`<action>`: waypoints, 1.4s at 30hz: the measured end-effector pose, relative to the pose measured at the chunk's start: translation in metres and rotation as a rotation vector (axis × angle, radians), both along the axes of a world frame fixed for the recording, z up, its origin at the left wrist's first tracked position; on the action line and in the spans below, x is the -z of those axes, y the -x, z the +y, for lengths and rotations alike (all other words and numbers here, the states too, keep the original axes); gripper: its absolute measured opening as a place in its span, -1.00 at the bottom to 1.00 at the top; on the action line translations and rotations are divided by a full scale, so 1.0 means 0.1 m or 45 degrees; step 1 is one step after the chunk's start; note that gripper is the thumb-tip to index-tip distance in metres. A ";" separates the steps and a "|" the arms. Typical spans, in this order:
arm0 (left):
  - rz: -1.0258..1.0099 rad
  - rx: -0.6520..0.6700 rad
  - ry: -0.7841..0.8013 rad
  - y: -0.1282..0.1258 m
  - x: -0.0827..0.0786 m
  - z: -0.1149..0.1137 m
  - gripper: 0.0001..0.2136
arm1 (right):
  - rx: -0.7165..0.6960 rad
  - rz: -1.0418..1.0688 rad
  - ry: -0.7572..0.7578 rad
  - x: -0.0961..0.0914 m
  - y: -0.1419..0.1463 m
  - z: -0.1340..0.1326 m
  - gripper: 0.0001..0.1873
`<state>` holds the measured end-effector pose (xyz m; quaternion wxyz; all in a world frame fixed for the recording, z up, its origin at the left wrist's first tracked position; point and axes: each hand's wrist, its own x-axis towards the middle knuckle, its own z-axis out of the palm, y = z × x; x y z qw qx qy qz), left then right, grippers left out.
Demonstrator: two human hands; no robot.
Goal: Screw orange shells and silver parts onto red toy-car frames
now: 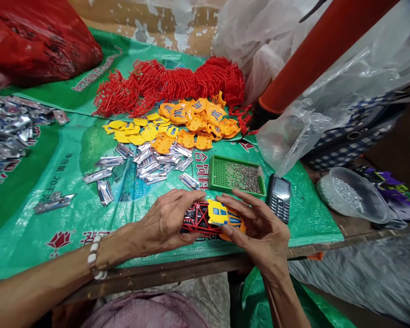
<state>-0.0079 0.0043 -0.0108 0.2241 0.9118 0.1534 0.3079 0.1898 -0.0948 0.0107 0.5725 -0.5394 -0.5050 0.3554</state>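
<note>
My left hand (166,223) grips a red lattice toy frame (200,221) near the table's front edge. My right hand (259,225) holds the yellow and orange toy shell (222,214) pressed onto that frame. Both hands meet over the green woven sheet (71,159). Behind them lie several silver foil pieces (150,164), a pile of yellow and orange shells (184,123) and a heap of red frames (171,84).
A green tray of small metal pins (239,175) and a black mobile phone (279,197) lie just beyond my right hand. A clear bowl of pins (351,193) stands at right. A red bag (37,41), more foil pieces (10,125), an orange pole (314,50) and plastic bags (328,105) surround.
</note>
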 end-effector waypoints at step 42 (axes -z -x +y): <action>-0.169 0.168 -0.052 -0.04 0.04 0.05 -0.86 | -0.158 -0.519 0.095 -0.08 0.03 0.01 -0.37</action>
